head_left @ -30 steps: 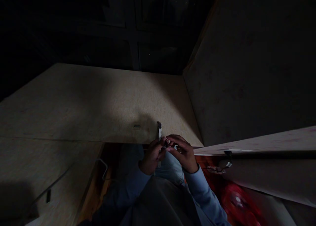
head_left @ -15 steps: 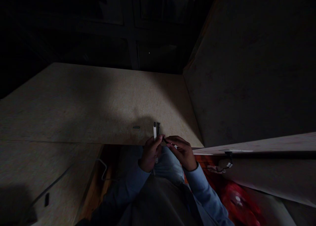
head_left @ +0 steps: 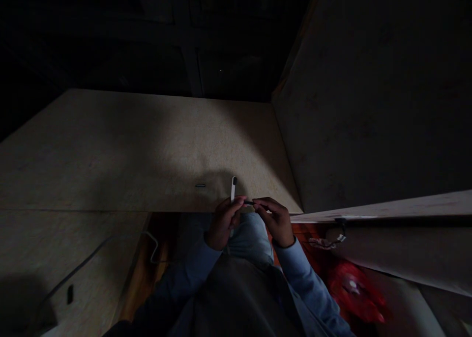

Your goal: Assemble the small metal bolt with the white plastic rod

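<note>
My left hand [head_left: 223, 222] is closed round a slim white stick with a dark tip [head_left: 233, 187], which stands up out of the fist near the desk's front edge. A thin dark rod [head_left: 249, 203] spans the gap between both hands. Its left end meets my left thumb and fingertips. At its other end, my right hand [head_left: 276, 221] pinches it between thumb and fingers. Dim light hides finer detail of both pieces. Left of the hands, a short dark bar [head_left: 200, 185] lies on the desk [head_left: 147, 155].
A dark upright panel [head_left: 368, 106] borders the desk on the right. At left, a lower surface [head_left: 92, 263] bears a small black object [head_left: 70, 294] and a dark strip. A pale cable [head_left: 155, 248] hangs beside it. A red plastic bag [head_left: 354, 288] lies low at right.
The dark rod has turned from slanted to nearly level between my hands. The white stick leans slightly more rightward. A small metallic piece seen beside it before no longer shows.
</note>
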`<state>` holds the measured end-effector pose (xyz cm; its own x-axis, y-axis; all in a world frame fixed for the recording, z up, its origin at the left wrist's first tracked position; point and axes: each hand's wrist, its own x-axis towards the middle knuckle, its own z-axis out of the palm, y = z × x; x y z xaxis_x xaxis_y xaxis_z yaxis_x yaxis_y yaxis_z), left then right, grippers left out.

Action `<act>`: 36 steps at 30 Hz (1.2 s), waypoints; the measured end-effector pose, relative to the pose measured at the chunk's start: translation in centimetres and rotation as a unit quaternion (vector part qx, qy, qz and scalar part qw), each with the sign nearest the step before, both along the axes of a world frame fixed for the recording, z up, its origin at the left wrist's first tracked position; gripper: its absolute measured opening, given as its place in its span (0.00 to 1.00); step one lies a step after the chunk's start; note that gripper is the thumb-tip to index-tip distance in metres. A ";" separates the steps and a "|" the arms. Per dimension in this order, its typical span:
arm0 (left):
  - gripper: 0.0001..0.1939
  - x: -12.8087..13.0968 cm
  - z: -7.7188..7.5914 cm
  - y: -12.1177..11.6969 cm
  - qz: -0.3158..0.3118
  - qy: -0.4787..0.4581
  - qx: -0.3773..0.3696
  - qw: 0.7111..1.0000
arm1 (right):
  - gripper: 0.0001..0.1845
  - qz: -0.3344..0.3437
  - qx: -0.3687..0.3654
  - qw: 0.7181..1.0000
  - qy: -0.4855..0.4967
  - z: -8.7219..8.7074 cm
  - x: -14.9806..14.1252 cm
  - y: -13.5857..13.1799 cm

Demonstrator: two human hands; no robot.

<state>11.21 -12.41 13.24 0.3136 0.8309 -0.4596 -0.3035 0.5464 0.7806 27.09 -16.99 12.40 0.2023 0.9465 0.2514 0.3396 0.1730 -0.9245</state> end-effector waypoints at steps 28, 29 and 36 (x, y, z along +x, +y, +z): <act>0.19 4.2 -0.8 -1.2 -0.123 -0.100 -0.037 0.987 | 0.12 -0.003 -0.008 0.997 0.077 -0.7 3.4 -2.1; 0.19 4.2 -0.8 -1.2 -0.124 -0.113 -0.044 0.985 | 0.13 0.004 -0.006 0.997 0.073 -0.5 3.3 -1.9; 0.19 3.7 -0.4 -1.2 -0.134 -0.128 -0.051 0.981 | 0.19 0.081 0.001 0.996 0.027 0.0 3.2 -0.8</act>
<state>14.88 -13.65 12.81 0.6302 0.6567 -0.4143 -0.3179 0.7050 0.6339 30.27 -17.75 12.44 0.0597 0.9674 0.2461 0.2562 0.2234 -0.9404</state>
